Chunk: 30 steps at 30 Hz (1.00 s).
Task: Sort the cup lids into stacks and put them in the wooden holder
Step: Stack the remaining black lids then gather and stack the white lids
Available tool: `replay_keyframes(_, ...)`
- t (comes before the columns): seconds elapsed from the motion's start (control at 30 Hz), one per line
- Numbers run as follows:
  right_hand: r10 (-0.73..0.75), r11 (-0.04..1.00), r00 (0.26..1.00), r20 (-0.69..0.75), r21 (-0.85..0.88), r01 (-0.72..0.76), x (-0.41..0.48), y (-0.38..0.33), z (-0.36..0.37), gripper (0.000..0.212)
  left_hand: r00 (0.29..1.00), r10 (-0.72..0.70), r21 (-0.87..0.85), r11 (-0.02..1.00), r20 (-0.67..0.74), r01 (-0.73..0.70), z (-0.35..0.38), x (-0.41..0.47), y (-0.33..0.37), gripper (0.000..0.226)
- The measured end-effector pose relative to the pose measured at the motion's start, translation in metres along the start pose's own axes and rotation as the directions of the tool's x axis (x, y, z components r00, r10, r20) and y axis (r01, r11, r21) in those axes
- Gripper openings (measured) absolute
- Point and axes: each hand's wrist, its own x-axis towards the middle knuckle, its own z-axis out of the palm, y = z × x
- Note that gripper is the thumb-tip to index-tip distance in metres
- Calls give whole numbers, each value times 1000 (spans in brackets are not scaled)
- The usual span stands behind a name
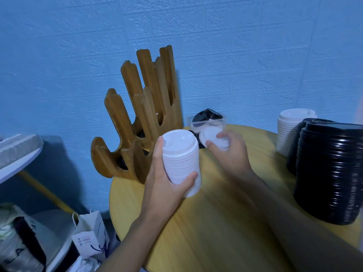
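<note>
Head view: a tall stack of white lids (181, 163) is gripped by the left hand (164, 179) above the near-left part of the round wooden table (216, 228). The thumb is pressed up along the stack's left side and the fingers are curled round its lower part. The stack is tilted slightly, and whether its lower edge touches the tabletop cannot be told. It is held just in front of the wooden holder (141, 107), which stands at the table's far-left edge against the blue wall (255, 46). Dark round shapes are seen in the holder's lower slots.

A single white lid (213, 137) is pinched between the thumb and curled fingers of the right hand (230, 154), just beside the top of the held stack. Behind that lid a clear plastic container (222, 122) is seen, with loose black lids (208, 114) inside it.

At the table's far-right side a second white stack (288, 130) is set upright. Two stacks of black lids (332, 173) are placed in front of it, close together. A paper bag (92, 236) is seen on the floor at the lower left.
</note>
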Motion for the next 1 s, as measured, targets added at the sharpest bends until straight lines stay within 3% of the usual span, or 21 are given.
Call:
replay_keyframes(0.07, -87, 971, 994, -63, 219, 99, -5, -21, -5, 22, 1000, -3, 1, 1000, 3, 3, 0, 0, 2, 117)
replay_keyframes(0.13, -193, 932, 981, 7, 313, 181, -12, -43, -10, 21, 1000, -19, -1, 1000, -2, 19, 0, 0, 3, 121)
replay_keyframes(0.23, -331, 930, 921, 206, 235, 282, -21, -67, -14, 20, 996, -83, -16, 996, -5, 83, 1, 1, 2, 125)
replay_keyframes(0.4, -386, 904, 811, 439, 4, 428, -17, -86, -8, 24, 982, -188, -53, 980, 31, 190, 3, 0, 1, 124)
replay_keyframes(0.6, -244, 865, 664, 707, -152, 479, -4, -105, -18, 28, 984, -173, -84, 981, 38, 176, 4, 0, -2, 101)
replay_keyframes(0.83, -57, 708, 558, 828, -360, 607, 20, -129, -30, 43, 985, -135, -160, 976, 106, 151, 16, 5, -2, 92)
replay_keyframes(1.0, 59, 631, 561, 825, -467, 620, 52, -121, -48, 49, 960, -123, -200, 964, 252, 176, 55, 23, 4, 104)
